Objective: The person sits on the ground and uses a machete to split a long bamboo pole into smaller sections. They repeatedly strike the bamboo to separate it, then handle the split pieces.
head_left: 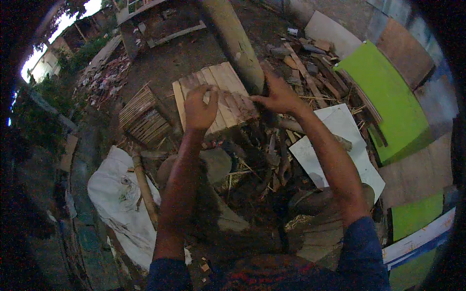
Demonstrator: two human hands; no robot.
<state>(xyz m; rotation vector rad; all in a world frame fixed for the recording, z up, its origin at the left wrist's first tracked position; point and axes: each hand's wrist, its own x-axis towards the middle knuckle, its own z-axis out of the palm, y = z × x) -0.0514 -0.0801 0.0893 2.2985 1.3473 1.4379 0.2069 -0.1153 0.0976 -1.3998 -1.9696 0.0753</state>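
Observation:
A small slatted wooden top (219,77) of pale strips lies in front of me. My left hand (201,110) is over its left part, with the fingers curled toward the thumb; anything between them is too dim to make out. A thick round post (233,46) slants down from the top of the view to the slats' right edge. At its lower end is my right hand (280,96), fingers and thumb spread, thumb pointing left. The fingertips lie against or just beside the post; I cannot tell which.
Left of the slats stands a slatted bamboo piece (144,119). Nearer lie a white sack (121,206) and a bamboo pole (142,186). At right are a white board (340,131), a green panel (383,97) and scrap wood (310,72). Sticks litter the ground between my legs.

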